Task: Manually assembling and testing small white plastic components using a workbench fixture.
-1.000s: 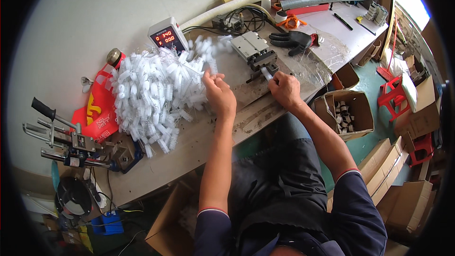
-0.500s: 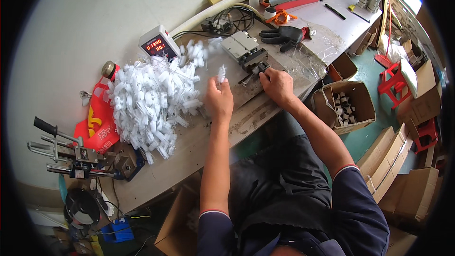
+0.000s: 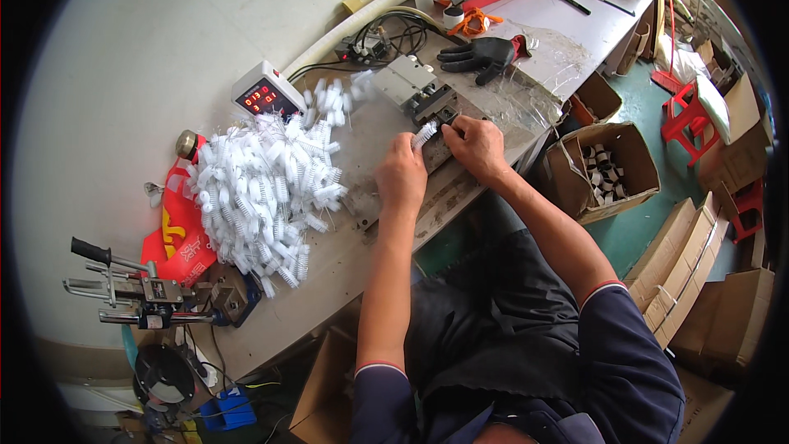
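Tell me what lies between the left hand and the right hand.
In the head view, one small white brush lies between left hand and right hand.

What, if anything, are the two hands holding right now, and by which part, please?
The left hand holds a small white brush piece by its lower end. The right hand rests beside it at the metal fixture; whether it grips anything cannot be told.

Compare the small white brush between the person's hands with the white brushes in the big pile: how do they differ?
The single brush is held up off the bench between the left hand and right hand; the pile of brushes lies loose on the table. The single brush sits beside the metal block; the pile lies further left, by the red bag. Both look alike: short, white, bristly.
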